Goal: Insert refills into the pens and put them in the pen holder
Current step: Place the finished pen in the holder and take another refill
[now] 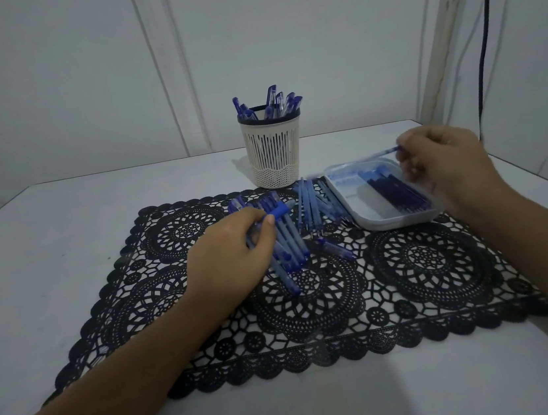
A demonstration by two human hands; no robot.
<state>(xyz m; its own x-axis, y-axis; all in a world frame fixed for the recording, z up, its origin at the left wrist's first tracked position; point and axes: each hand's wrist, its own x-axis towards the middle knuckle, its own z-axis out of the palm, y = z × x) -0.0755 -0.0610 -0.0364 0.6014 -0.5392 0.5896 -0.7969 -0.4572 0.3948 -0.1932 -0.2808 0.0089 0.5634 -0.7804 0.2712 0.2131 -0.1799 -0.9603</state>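
Both forearms reach in from the near edge over a white table point(44, 235), with pale wall panels behind and a dark cable point(485, 26) hanging at right. A black lace mat point(427, 257) covers its middle. At the mat's far edge stands the slotted cream holder point(272, 152), blue pens point(273, 104) upright inside. Right of it lies a tray point(371, 221) of refills point(391, 189); my right hand point(447, 165) hovers over it, pinching one refill point(380, 154), motion-blurred. My left hand point(229, 247) curls round a capped pen point(275, 212) on the pile point(291, 243) mid-mat. Print on the pens is too small to read.
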